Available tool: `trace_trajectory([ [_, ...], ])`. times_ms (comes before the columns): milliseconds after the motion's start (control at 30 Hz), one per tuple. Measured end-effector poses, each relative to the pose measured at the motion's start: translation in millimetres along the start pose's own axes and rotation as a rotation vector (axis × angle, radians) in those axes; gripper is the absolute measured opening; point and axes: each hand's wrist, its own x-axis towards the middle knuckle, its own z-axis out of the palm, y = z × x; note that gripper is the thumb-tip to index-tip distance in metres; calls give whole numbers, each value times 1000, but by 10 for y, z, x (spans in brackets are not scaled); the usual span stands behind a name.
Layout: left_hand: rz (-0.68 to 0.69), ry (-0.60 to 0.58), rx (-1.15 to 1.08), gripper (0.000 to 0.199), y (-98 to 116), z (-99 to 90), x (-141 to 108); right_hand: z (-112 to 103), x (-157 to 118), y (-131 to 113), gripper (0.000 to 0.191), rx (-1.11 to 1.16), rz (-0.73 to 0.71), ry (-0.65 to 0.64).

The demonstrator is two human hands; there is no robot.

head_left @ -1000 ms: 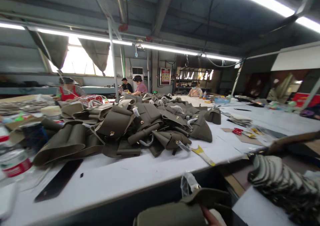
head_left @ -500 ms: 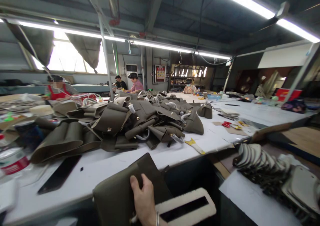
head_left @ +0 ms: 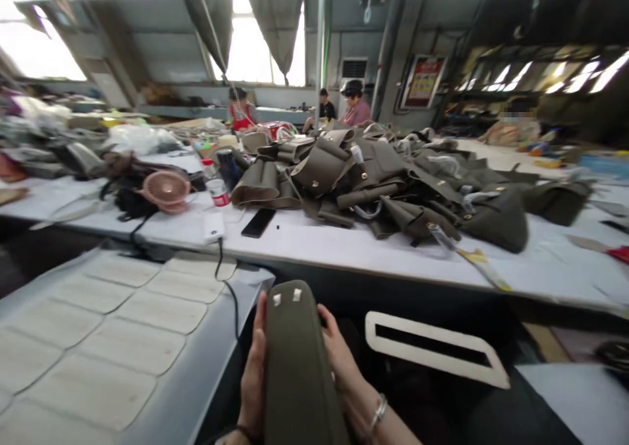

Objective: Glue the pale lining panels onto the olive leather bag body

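Note:
Between my two hands stands a dark olive leather bag piece (head_left: pixel 297 366), its narrow side up, with two small white tabs near its far end. My left hand (head_left: pixel 254 360) presses along its left side, and my right hand (head_left: pixel 339 350) grips its right side; a metal bracelet circles the right wrist. Right of my right hand lies a cream frame-shaped piece (head_left: pixel 437 328) with a long slot. Across the white table (head_left: pixel 304 243) is a large heap of similar olive leather pieces (head_left: pixel 378 163), some with metal fittings and clear plastic wrapping.
Pale panels (head_left: pixel 122 333) lie in rows on a surface at left. A phone (head_left: pixel 258 223), a power bank (head_left: pixel 213 227) with a cable, a bottle (head_left: pixel 216 186) and a pink fan (head_left: pixel 166 191) sit on the table. Several people sit farther back.
The view has swung left, bringing the pale panels and fan into sight. The bag piece has turned narrow side up, and my left hand now shows on it.

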Motion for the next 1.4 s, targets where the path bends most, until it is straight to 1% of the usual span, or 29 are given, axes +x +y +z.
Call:
trace_trajectory([
  [67,-5,17,46,69,7,-97,-1,-88,-129,42,57,-155,-147,-22],
  [133,-44,-22,74,73,-19,-149,-40,-165,-276,0,47,-275,-241,-61],
  [200,-57,-55,102,69,-39,-172,-80,-197,-431,-103,44,-349,-283,-59],
  [267,-15,-59,204,63,-31,-179,-92,-179,-562,-223,44,-414,-353,-11],
  [333,54,-54,359,60,0,-165,-76,-135,-641,-318,46,-508,-440,18],
  [433,120,-19,572,58,46,-99,-60,-70,-670,-385,51,-673,-523,27],
  [500,138,23,658,58,57,-37,-79,-38,-668,-397,52,-744,-562,30],
  [567,146,62,697,57,51,17,-113,-14,-673,-408,47,-768,-583,8],
  [633,141,96,704,59,36,52,-145,0,-687,-425,41,-764,-578,-23],
  [733,127,139,704,60,10,76,-168,-7,-699,-441,36,-747,-547,-24],
  [900,154,143,718,54,-37,120,-173,-90,-669,-389,39,-668,-472,-21],
  [1067,263,94,753,43,-100,162,-203,-193,-625,-349,44,-509,-367,-45],
  [1233,379,72,843,44,-157,164,-199,-236,-598,-417,53,-363,-293,-63],
  [1333,463,72,942,43,-135,182,-167,-246,-589,-468,60,-375,-257,-45],
  [1400,475,87,942,38,-99,224,-142,-253,-574,-501,58,-439,-265,-20],
])
